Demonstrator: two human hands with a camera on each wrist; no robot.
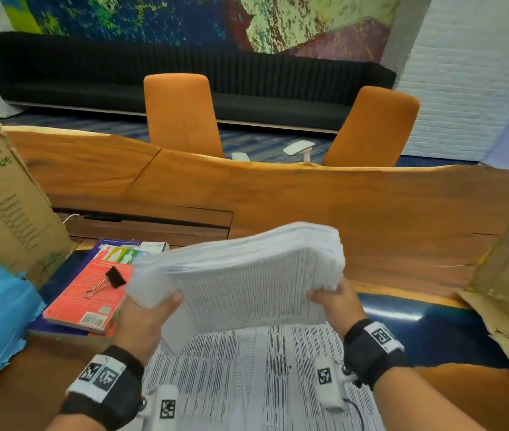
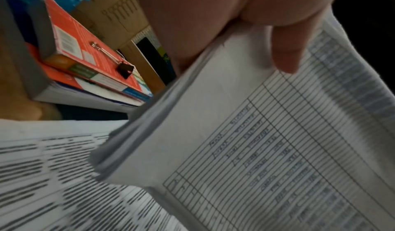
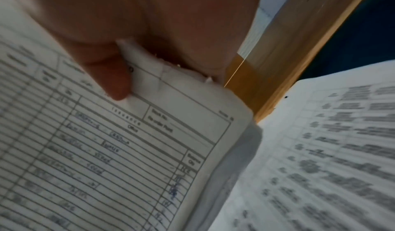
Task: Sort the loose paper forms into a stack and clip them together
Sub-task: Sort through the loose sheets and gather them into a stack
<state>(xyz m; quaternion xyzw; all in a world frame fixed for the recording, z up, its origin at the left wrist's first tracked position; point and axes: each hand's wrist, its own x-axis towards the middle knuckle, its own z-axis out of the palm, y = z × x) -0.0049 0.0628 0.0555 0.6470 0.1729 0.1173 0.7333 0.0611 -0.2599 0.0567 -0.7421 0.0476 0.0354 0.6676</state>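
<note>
stack of forms (image 1: pixel 247 275) raised above loose sheet (image 1: pixel 247 384), likely for squaring | left hand (image 1: pixel 144 318), right hand (image 1: pixel 337 303) grasping its 2 sides | binder clip (image 1: pixel 108 279) waits on red book (image 1: pixel 91 293)

Stack of forms (image 1: pixel 247 275): white paper, grey ruled table lines, blue handwriting. Sheet on the table (image 1: pixel 262 377): white, black dashed text rows. Binder clip (image 1: pixel 113 277): black body, silver wire handles. Book (image 1: pixel 91 293): red-orange cover, white barcode label. Chairs (image 1: pixel 181 116): orange. Table (image 1: pixel 340 200): brown wood grain.
</note>
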